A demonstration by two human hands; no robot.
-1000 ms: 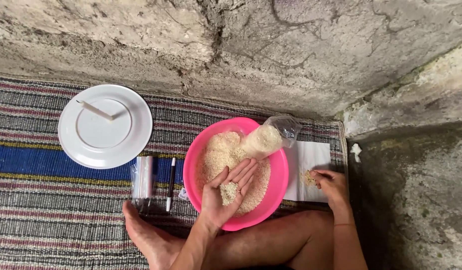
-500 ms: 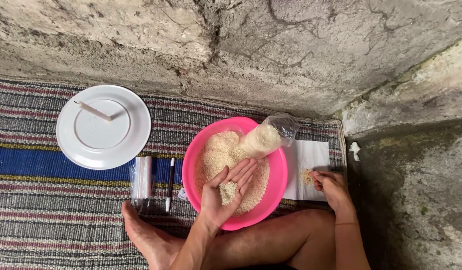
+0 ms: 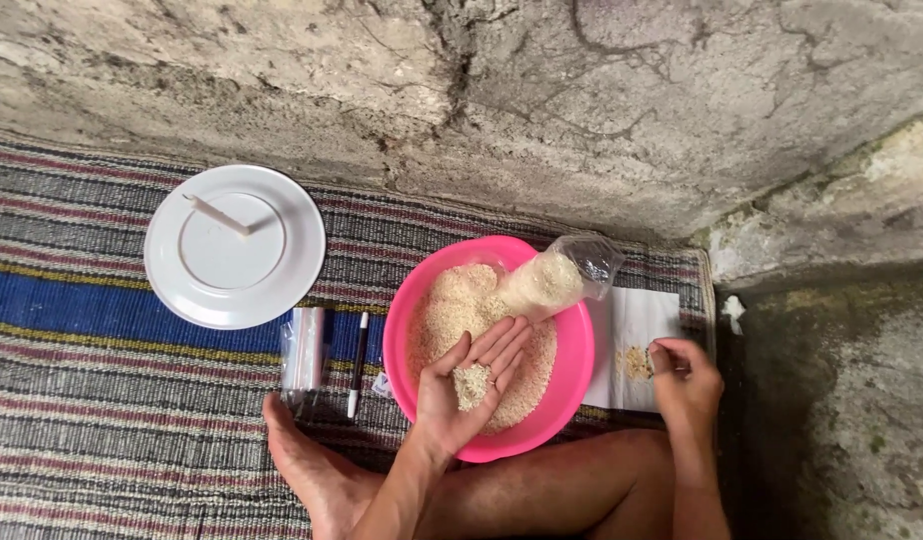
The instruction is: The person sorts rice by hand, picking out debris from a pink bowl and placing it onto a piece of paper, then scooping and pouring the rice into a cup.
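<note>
A pink bowl [image 3: 572, 385] full of white rice stands on the striped mat in front of my crossed legs. My left hand [image 3: 472, 385] is held palm up over the bowl, with a small heap of rice [image 3: 472, 383] cupped in it. A clear plastic bag of rice [image 3: 557, 278] leans on the bowl's far rim. To the right lies a white sheet of paper [image 3: 637, 320] with a small pile of grains [image 3: 635, 362]. My right hand [image 3: 687, 380] rests at that paper with fingertips pinched together beside the pile.
A white plate [image 3: 232, 250] with a white stick on it sits at the left on the mat. A small clear bag [image 3: 304, 350] and a pen [image 3: 357, 362] lie left of the bowl. My bare foot [image 3: 307, 470] is below them. A rough concrete wall runs behind and to the right.
My right hand has shifted slightly right, off the small grain pile, with fingers still pinched. My left hand stays palm up over the bowl holding rice.
</note>
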